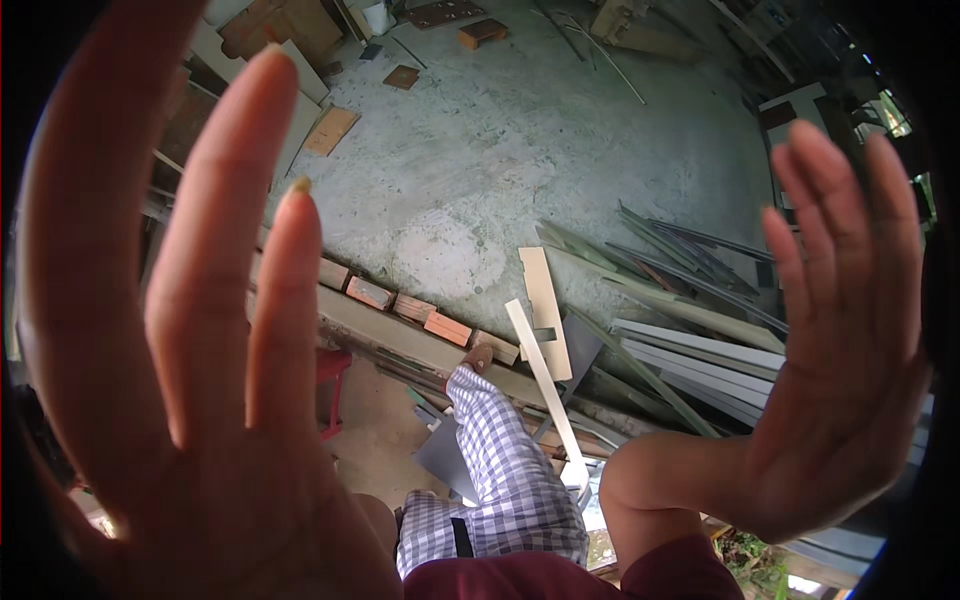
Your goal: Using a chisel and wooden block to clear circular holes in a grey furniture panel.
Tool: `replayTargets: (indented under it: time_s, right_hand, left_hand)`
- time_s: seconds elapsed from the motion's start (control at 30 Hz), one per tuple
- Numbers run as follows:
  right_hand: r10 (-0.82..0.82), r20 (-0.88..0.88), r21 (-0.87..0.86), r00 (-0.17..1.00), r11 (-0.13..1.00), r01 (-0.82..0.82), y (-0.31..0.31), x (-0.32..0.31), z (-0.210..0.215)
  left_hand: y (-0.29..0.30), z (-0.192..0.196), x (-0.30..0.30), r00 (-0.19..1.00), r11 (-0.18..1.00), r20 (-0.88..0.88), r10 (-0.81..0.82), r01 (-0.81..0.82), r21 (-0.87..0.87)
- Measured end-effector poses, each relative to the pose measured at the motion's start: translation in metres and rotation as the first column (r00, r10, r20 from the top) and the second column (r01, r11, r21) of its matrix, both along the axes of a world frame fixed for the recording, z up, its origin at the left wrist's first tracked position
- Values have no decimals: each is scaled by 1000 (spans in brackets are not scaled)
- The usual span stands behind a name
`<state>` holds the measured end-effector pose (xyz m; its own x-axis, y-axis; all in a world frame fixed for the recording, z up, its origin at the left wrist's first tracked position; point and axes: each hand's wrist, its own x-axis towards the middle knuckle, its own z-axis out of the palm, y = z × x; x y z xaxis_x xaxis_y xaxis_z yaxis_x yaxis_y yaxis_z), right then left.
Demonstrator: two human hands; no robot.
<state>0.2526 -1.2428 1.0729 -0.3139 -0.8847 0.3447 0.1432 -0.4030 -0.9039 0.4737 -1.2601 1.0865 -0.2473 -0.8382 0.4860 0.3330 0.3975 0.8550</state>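
My left hand is raised very near the camera and fills the left side of the view, its fingers stretched upward and apart. At the right, my right hand is also lifted, bent back at the wrist, with fingers extended. Neither hand holds or touches anything. Below and between them are my legs in checked trousers, one foot by a row of bricks. A long pale strip leans from near my lap toward a cream board with a cut-out.
Long strips and slats lie piled on the right. The concrete floor stretches ahead, with a brown wooden piece and small boards farther off. Something red, perhaps a stool, stands beside my left hand.
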Motion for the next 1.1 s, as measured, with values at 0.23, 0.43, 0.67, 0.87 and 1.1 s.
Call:
replayTargets:
  time_s: [0.23,0.43,0.67,0.87,1.1]
  right_hand:
    - [265,-690,473,673,870,143,-221,22,-62]
    - [249,-892,396,376,832,388,-286,-34,-31]
    - [154,-962,265,226,732,627,-286,-154,50]
    - [4,-997,63,83,680,730,-356,-206,69]
    - [465,-867,465,182,619,634,-572,-183,-355]
  left_hand:
    - [-217,-83,-71,640,931,744,189,-359,72]
    - [-334,-47,-133,129,953,957,260,-195,-232]
    - [-455,62,-174,-90,992,990,110,-58,-116]
    - [-606,128,-126,-184,764,742,645,138,-630]
    - [-705,-163,123,-89,787,787,611,181,-590]
